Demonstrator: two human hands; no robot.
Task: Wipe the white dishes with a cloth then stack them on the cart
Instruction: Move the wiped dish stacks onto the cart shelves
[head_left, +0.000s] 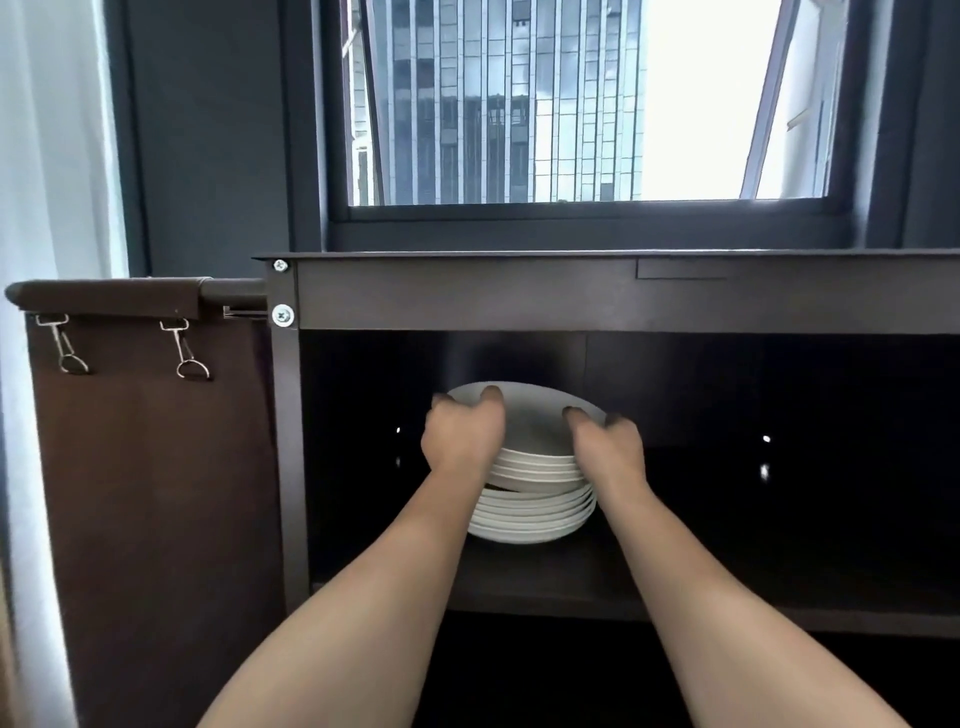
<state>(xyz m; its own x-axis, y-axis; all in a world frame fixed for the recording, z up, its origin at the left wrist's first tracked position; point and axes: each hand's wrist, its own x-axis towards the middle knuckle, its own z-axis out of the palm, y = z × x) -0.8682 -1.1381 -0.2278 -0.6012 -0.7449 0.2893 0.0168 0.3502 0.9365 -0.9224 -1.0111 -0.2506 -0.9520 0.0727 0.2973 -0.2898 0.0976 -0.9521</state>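
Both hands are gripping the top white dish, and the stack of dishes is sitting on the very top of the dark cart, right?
Not quite. The left hand and right hand do grip the top white dish, but the stack sits on the shelf inside the dark cart, under its top panel, as the head view shows.

Both hands grip white bowl (530, 421) atop stacked dishes (535, 514).

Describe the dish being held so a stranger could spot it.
Under the window stands a dark brown cart; its shelf holds a stack of white dishes. The topmost bowl alone shows its inside, left hand and right hand gripping its rim.
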